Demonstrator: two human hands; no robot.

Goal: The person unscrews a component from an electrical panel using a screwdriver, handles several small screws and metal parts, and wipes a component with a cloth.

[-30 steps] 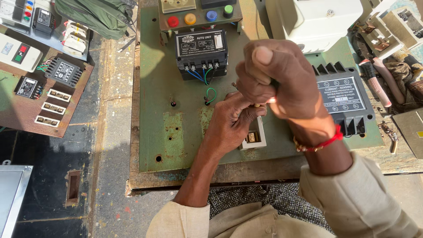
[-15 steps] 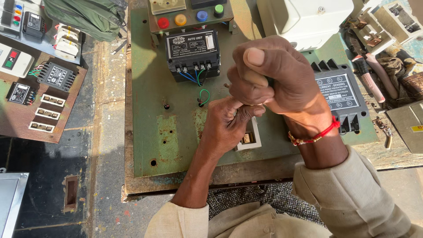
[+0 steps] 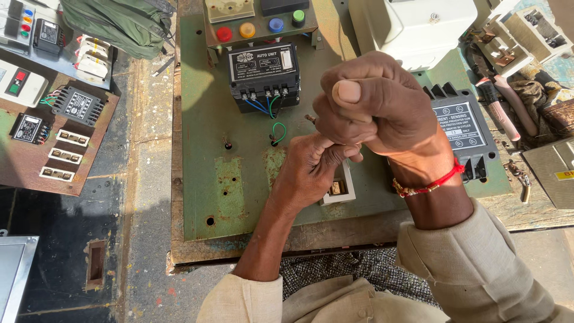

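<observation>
Seen from above, two bare hands meet over a worn green metal mounting panel (image 3: 215,179) lying flat on a workbench. Nearest the viewer, the left hand (image 3: 308,170) reaches up from a beige sleeve, its fingers pinched together around something small that is hidden between both hands. The right hand (image 3: 371,104), wearing a red thread bracelet (image 3: 427,184), is clenched in a tight fist just above the left, thumb on top, touching it. A short brown stub (image 3: 310,118), perhaps a wire end or tool tip, pokes out from the left of that fist; what it is cannot be told. Under the left hand, on the panel, sits a small white rectangular socket (image 3: 339,190). Further up the panel is a black box-shaped control unit (image 3: 263,75) with blue and green wires (image 3: 269,107) below it. Beyond that unit is a row of red, yellow, blue and green push buttons (image 3: 260,27). Right of the panel's unit, partly behind the fist, lies a black relay with a grey label (image 3: 463,128)
</observation>
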